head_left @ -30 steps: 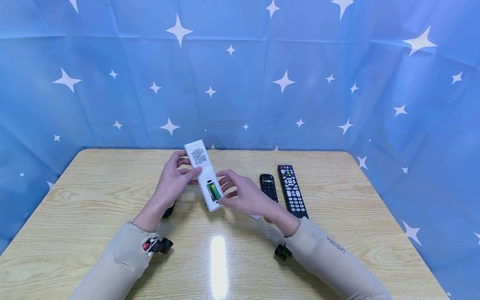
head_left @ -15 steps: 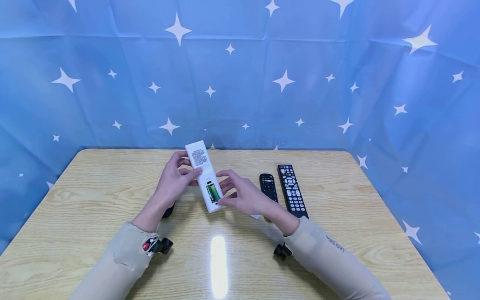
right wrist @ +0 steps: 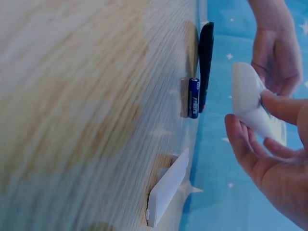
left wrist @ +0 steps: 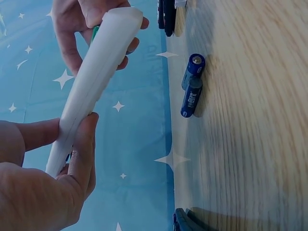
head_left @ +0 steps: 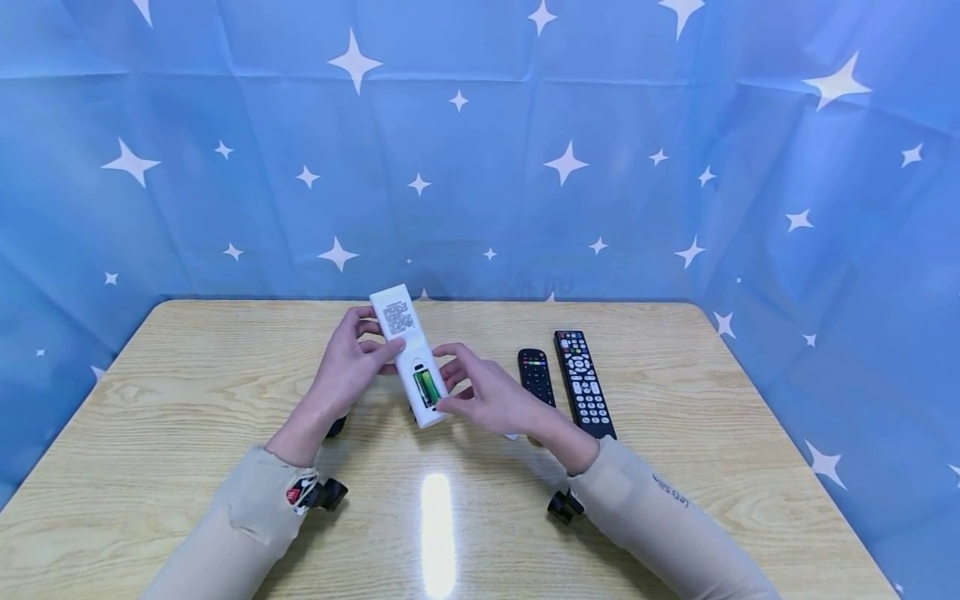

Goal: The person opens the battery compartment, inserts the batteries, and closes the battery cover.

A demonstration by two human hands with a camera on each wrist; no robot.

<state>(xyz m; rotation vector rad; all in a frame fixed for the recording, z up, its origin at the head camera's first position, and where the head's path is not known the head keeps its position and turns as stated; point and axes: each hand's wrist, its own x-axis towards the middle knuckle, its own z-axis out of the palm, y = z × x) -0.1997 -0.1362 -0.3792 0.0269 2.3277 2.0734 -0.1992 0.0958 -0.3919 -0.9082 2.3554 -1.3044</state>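
Note:
A white remote control [head_left: 414,350] is held above the table, back side up, its battery compartment uncovered. Green shows inside where at least one battery [head_left: 427,387] lies; the right thumb partly covers that area. My left hand [head_left: 345,362] grips the remote's upper half, thumb on the back and fingers beneath. At the lower end, my right hand [head_left: 487,392] pinches the remote, its thumb by the compartment edge and fingertips on the far side. In the left wrist view, a bit of green [left wrist: 95,32] shows beside the right thumb.
Two blue batteries [left wrist: 192,86] lie on the wooden table [head_left: 225,375]. A white battery cover [right wrist: 168,187] sits below the right hand. Two black remotes stand to the right, a smaller one [head_left: 536,375] and a longer one [head_left: 585,383]. Another dark object [head_left: 336,427] is partly hidden by the left wrist.

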